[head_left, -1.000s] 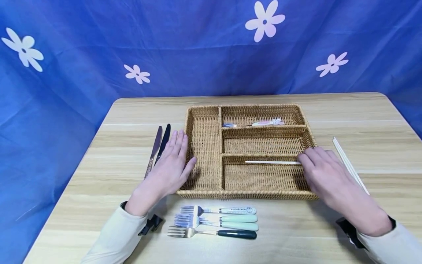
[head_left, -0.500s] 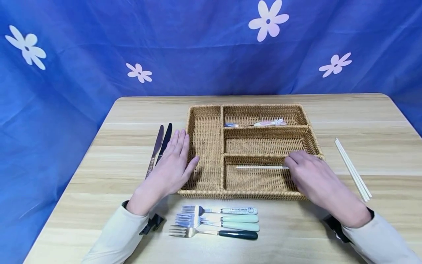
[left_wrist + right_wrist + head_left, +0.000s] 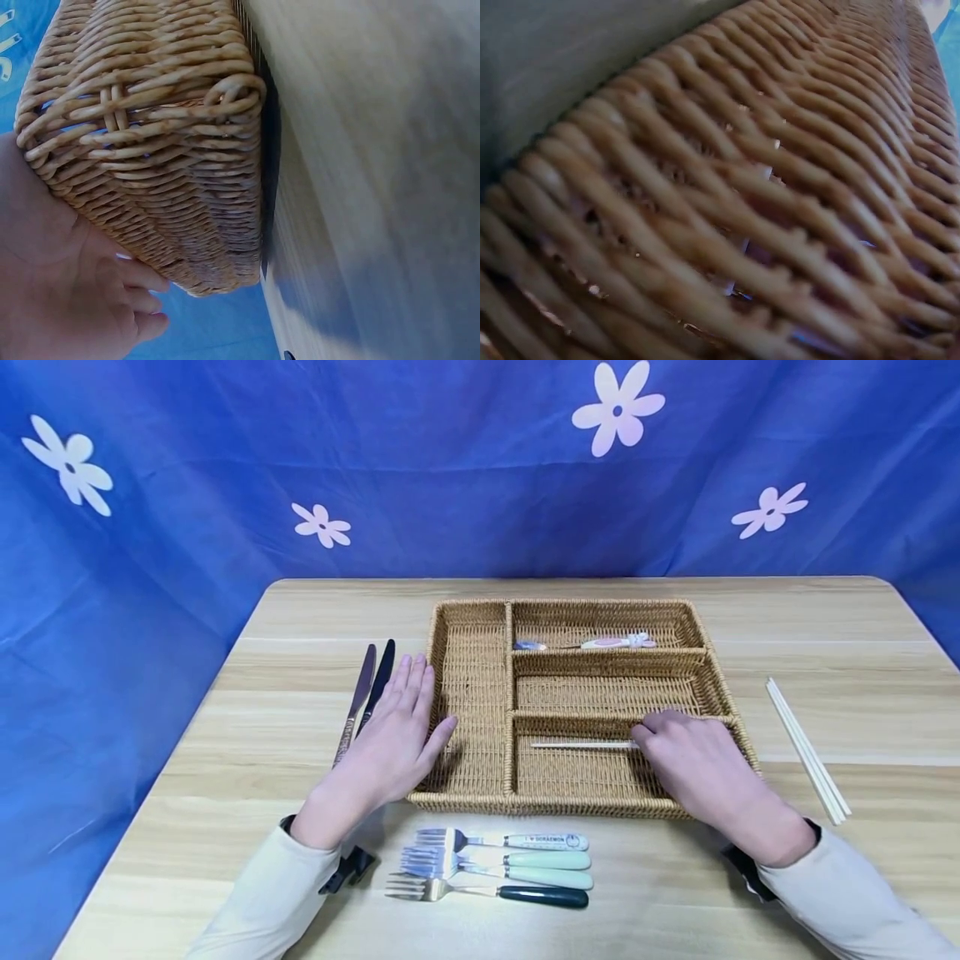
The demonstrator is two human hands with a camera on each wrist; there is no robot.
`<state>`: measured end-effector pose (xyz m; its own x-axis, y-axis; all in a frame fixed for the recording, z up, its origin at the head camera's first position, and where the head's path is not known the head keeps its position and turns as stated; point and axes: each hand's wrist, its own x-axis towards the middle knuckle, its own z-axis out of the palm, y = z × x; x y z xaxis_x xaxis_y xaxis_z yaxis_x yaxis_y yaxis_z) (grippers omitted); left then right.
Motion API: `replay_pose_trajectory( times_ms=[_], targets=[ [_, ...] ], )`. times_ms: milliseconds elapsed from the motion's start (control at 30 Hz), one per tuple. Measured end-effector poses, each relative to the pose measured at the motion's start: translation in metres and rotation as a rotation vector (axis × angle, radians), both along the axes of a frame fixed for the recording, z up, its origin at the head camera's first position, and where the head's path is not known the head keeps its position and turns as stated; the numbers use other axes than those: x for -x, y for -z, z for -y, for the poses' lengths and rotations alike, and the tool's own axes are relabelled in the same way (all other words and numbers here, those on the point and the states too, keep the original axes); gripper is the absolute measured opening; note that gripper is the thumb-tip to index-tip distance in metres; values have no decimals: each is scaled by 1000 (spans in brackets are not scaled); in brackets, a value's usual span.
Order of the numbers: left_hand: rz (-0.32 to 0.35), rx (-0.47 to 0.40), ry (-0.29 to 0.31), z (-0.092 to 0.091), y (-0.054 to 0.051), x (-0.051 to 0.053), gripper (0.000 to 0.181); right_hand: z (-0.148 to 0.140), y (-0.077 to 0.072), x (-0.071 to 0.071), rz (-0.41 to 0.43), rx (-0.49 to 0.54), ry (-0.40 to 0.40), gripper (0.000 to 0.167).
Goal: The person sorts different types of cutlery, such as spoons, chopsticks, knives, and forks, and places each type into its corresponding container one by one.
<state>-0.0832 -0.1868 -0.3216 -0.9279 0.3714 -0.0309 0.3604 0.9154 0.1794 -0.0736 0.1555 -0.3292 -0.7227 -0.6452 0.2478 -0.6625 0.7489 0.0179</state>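
My right hand [image 3: 693, 768] reaches over the right side of the wicker cutlery tray [image 3: 471, 693], into its front compartment. Its curled fingers hold the right end of a thin white chopstick [image 3: 581, 745], which lies crosswise there, low in the compartment. Whether a second stick lies behind it is hidden. My left hand [image 3: 390, 743] rests with straight fingers along the tray's left side. In the left wrist view the left hand [image 3: 67, 277] lies against the woven outer wall [image 3: 165, 165]. Wickerwork [image 3: 742, 187] fills most of the right wrist view, hiding the right fingers.
Two table knives [image 3: 356, 697] lie left of the tray, partly behind the left hand. Several forks [image 3: 543, 860] lie in front. More white chopsticks [image 3: 808, 752] lie at the right. A spoon with a pink-and-white handle [image 3: 611, 642] sits in the back compartment.
My right hand has moved left and lowered the chopstick deeper into the front compartment. The left hand stays at the tray's left side. The head view has shifted slightly.
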Motion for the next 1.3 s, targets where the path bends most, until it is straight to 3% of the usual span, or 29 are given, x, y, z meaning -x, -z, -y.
replay_pose_trajectory(
  times_ms=[333,533,667,800,967,1133,1300],
  targets=[
    [18,0,-13,0,0,2,76,-7,0,0,-49,62,10,23],
    [27,-17,-10,0,1,0,68,-30,-8,-3,-86,180,56,17],
    [31,-20,-7,1,0,-1,66,-60,-14,-6,-145,238,139,24],
    [24,-17,-1,1,1,0,66,-92,-16,-10,-156,242,299,26],
    [14,-12,5,1,1,0,65,-125,-6,-13,-166,251,432,19],
    [16,-14,5,1,1,0,66,-147,11,-12,-212,286,422,14],
    [4,-10,12,1,1,0,66,-157,20,-16,-169,301,484,16]
  ],
)
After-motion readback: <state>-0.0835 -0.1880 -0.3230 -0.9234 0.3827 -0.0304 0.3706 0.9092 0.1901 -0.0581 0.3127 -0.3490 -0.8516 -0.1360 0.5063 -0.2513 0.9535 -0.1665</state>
